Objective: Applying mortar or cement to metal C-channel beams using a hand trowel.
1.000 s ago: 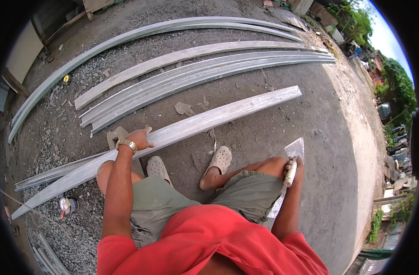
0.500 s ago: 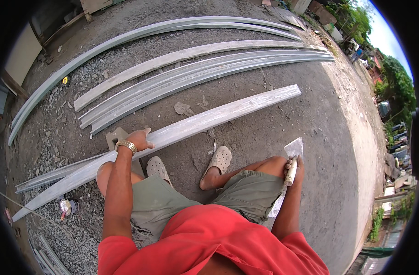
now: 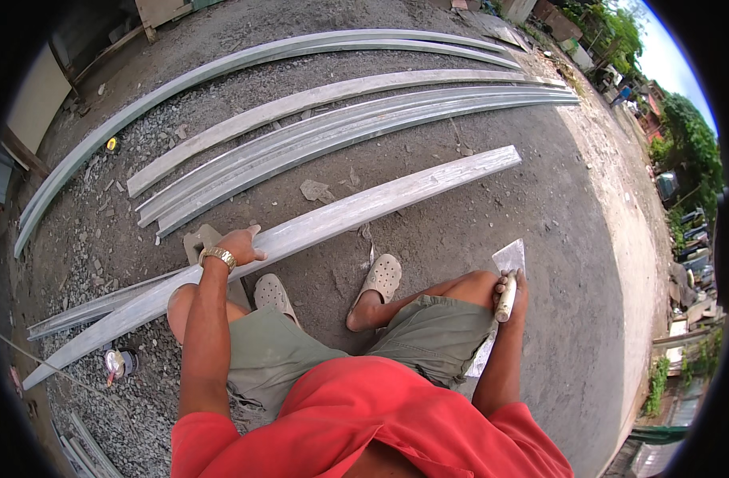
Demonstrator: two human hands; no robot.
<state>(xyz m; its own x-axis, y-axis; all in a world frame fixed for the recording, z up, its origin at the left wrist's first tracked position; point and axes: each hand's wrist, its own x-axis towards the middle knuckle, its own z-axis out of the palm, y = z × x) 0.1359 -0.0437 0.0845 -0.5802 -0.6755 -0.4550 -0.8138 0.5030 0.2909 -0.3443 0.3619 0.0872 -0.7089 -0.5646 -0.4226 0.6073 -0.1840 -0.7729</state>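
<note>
A long grey metal beam (image 3: 364,201), smeared with whitish streaks, runs slantwise across in front of me and passes beside my left knee. My left hand (image 3: 235,245), with a metal watch on the wrist, grips the beam across its width; some fingers are hidden behind its far edge. Over my right knee, my right hand (image 3: 516,293) is closed on the pale handle of a plastering trowel (image 3: 509,255). The trowel's flat metal blade shows above and below that hand. A grey hollow block (image 3: 201,239) is next to the beam by my left hand.
Beyond lie several more long metal channels (image 3: 356,111). A yellow tape measure (image 3: 112,144) rests on gravel at the far left. An open can (image 3: 119,363) with something red in it stands left of my arm. Another metal channel (image 3: 93,303) lies beside the beam's left end.
</note>
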